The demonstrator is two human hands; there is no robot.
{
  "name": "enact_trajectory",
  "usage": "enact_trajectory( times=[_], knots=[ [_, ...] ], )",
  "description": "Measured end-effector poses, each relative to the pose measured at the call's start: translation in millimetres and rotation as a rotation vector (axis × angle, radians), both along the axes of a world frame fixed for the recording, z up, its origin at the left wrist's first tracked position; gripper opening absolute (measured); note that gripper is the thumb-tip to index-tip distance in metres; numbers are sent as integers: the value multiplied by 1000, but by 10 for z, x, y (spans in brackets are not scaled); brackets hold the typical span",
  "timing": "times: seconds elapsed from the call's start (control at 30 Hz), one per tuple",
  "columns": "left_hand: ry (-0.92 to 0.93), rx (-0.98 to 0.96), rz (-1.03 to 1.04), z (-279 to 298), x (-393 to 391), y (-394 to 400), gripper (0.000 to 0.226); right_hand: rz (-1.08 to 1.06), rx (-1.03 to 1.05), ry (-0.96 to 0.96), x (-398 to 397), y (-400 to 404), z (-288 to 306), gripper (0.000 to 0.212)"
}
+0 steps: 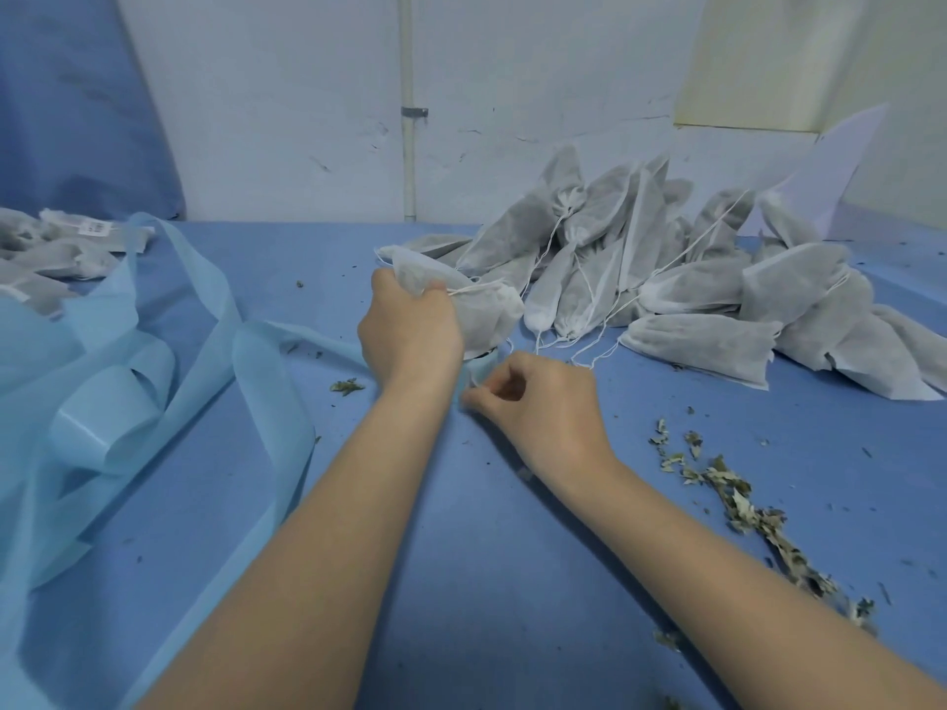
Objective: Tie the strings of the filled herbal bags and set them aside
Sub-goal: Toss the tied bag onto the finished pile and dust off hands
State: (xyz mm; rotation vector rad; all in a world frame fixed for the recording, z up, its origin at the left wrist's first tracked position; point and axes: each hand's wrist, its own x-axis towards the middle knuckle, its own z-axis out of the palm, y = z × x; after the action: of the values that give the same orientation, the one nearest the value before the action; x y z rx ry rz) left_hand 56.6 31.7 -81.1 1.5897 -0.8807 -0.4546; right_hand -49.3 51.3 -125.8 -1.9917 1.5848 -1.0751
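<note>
White, gauzy fabric herbal bag (479, 312) sits bunched in the left hand (410, 330), which grips its neck near the middle of the blue worktop (461, 530). Its long axis runs away to the right, toward the far-right heap of filled grey-white bags (692, 279). The right hand (538, 402), nearer the person and just below the bag, pinches a thin white drawstring (474, 384).

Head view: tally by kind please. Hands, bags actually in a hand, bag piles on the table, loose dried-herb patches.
Hands: 2, left hand and right hand
Herbal bag in a hand: 1, held bag in the left hand
Bag piles: 2, big pile far right, small pile far left
Herb patches: 2, long scatter at right, small clump
Total: 7
</note>
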Motion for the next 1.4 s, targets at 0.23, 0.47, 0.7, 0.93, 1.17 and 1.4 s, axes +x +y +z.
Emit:
enact_trajectory(
  times=[0.23,0.47,0.7,0.93,1.17,1.4],
  knots=[
    [46,-57,-21,6,-3,15,12,183,80,80,-85,137,120,25],
    [115,-342,-184,17,-55,75,6,132,-189,-104,-360,140,507,18],
    [116,-313,-440,4,-143,109,18,118,-343,-107,-510,75,576,16],
    [196,-259,-623,39,-211,192,19,61,-383,-112,-561,24,547,18],
    [321,-254,-702,72,-277,211,15,65,-437,-134,-634,-23,530,20],
    [254,-205,-763,73,-314,236,47,147,-229,-362,-688,-22,550,46]
  ],
)
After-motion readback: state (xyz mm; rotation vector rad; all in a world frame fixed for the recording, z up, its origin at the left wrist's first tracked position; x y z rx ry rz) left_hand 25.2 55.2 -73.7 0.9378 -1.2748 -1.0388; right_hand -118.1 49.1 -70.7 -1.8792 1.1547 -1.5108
